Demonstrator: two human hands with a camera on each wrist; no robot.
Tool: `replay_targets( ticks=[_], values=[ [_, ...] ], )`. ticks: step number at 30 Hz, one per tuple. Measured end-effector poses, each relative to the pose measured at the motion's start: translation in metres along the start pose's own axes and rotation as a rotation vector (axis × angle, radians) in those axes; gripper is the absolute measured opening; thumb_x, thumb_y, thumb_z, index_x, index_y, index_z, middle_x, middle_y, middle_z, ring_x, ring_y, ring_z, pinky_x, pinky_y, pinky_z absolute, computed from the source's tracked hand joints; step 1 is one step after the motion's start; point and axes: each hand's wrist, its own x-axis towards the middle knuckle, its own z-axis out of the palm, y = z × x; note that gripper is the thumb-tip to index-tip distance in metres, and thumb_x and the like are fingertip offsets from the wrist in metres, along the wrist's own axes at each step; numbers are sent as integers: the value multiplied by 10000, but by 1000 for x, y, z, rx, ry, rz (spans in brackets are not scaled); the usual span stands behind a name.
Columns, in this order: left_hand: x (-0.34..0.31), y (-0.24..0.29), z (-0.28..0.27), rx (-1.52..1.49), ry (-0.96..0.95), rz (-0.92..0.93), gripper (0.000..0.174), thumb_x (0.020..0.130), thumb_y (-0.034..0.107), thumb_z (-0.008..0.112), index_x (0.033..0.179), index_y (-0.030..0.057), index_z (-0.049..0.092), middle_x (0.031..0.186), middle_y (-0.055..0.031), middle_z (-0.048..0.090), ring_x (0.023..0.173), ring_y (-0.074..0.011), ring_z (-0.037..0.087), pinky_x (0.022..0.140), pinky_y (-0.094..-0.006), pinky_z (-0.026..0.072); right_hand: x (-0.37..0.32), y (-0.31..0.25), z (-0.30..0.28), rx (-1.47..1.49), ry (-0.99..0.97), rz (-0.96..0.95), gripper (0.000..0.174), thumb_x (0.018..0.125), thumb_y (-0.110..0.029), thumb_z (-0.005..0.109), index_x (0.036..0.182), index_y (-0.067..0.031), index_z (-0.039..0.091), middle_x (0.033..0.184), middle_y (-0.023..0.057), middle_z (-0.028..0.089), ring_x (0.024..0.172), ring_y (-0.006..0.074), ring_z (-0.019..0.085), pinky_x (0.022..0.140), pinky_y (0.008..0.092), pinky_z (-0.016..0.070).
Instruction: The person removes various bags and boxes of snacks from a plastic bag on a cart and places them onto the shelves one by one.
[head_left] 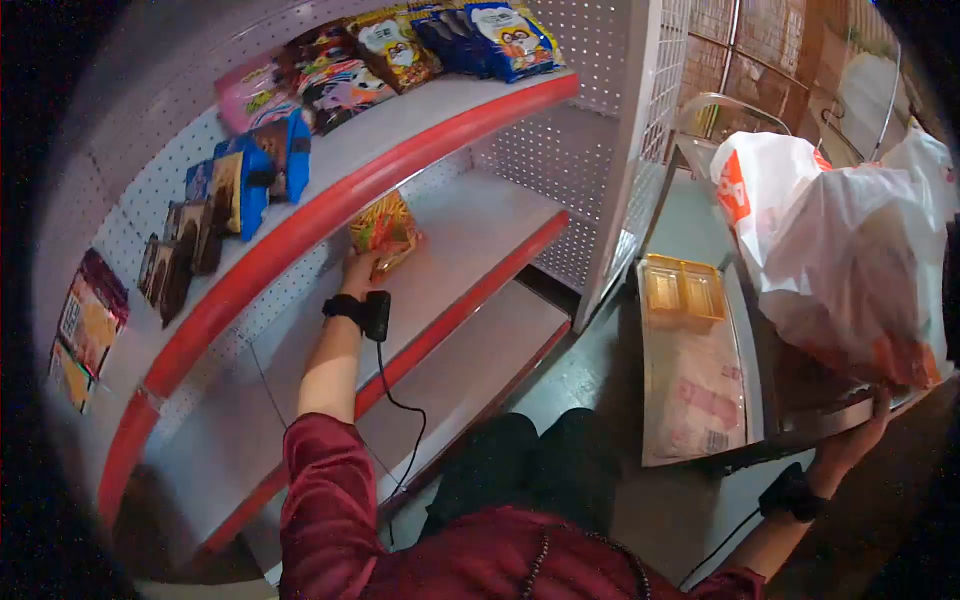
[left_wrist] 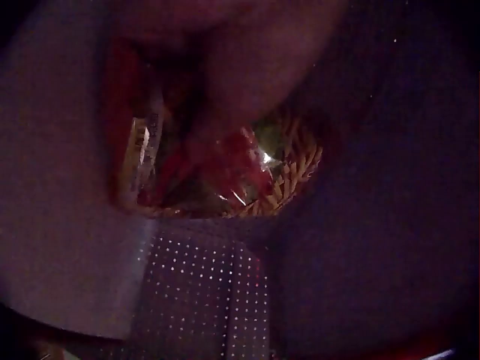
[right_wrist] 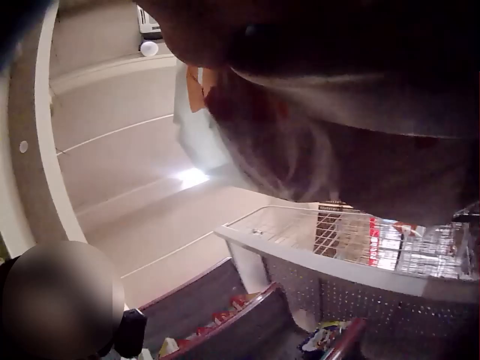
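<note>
My left hand (head_left: 362, 272) grips the lower edge of a snack bag (head_left: 384, 228) over the middle shelf (head_left: 480, 215). The bag is shiny, printed in yellow, orange and red. In the dim left wrist view, my fingers (left_wrist: 247, 67) cover the upper part of the same bag (left_wrist: 225, 169). My right hand (head_left: 850, 442) holds the near metal edge of a cart (head_left: 850, 412) at the right. Just beyond that hand, white plastic shopping bags (head_left: 850, 250) with orange print stand on the cart; the right wrist view shows their thin plastic (right_wrist: 285, 150) close up.
Several snack packets (head_left: 345, 90) line the top shelf, whose front has a red edge (head_left: 360, 190). A lower shelf (head_left: 500, 345) lies beneath. A mesh side panel (head_left: 625, 150) separates shelf and cart. A yellow plastic tray (head_left: 684, 290) and a flat pink-printed package (head_left: 700, 395) lie beside the bags.
</note>
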Motion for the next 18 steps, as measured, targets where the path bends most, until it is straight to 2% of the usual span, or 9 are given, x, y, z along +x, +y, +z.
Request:
replay_targets(
  ticks=[1,3,5,8,11,12,14,16,18],
  values=[
    [-1,2,1,-70,83,-10,368,731,49,627,1073,40,490,960,-91,581,771,-174,606,592,-273,509,-3,2,7,70,35,21,251,823,-239,512,947,-23,546,811,44,527,722,149,518,644,282,441],
    [-2,6,-2,-137,57,28,385,726,58,632,1084,53,491,956,-82,580,767,-174,602,597,-280,507,-1,9,4,89,-39,-35,285,831,-242,506,991,-8,538,856,53,541,753,149,523,668,276,437],
    [0,10,-5,-122,128,30,389,732,102,626,1093,53,491,965,-84,579,783,-179,597,605,-285,503,-4,5,11,131,-58,-48,373,864,-292,463,1106,-10,503,1019,72,561,907,199,553,799,331,445],
    [-8,28,4,165,369,67,403,742,168,617,1107,52,490,978,-86,576,807,-187,588,617,-293,497,20,14,-14,23,13,-50,377,870,-280,453,1117,0,505,1039,85,550,926,211,546,824,333,429],
    [-33,53,27,466,530,42,428,751,233,608,1121,52,489,992,-88,573,831,-195,580,629,-300,492,-10,-1,19,83,-19,-38,343,871,-249,456,1086,8,532,1038,84,553,927,201,547,820,325,428],
    [-43,62,36,470,504,27,439,755,255,605,1125,51,489,997,-88,572,838,-197,577,633,-303,490,-11,0,21,79,-9,-49,343,871,-249,456,1086,8,532,1038,84,553,927,201,547,820,325,428],
    [-63,80,53,390,380,-11,462,761,299,598,1135,51,489,1006,-90,570,854,-203,571,641,-308,486,-8,5,16,56,-114,-148,313,860,-229,476,1046,12,551,1030,79,562,919,191,551,823,321,427],
    [-41,50,35,3,233,136,510,749,452,617,1069,62,540,963,-71,586,783,-207,584,624,-320,481,3,10,5,63,-107,-127,256,853,-211,489,979,-1,563,976,75,574,868,176,560,770,302,446],
    [2,20,0,-199,84,108,467,768,407,610,1082,72,528,950,-56,579,763,-194,574,642,-312,492,2,13,9,106,-12,-177,201,844,-183,503,938,-14,558,914,71,575,816,163,562,709,286,459]
  ],
)
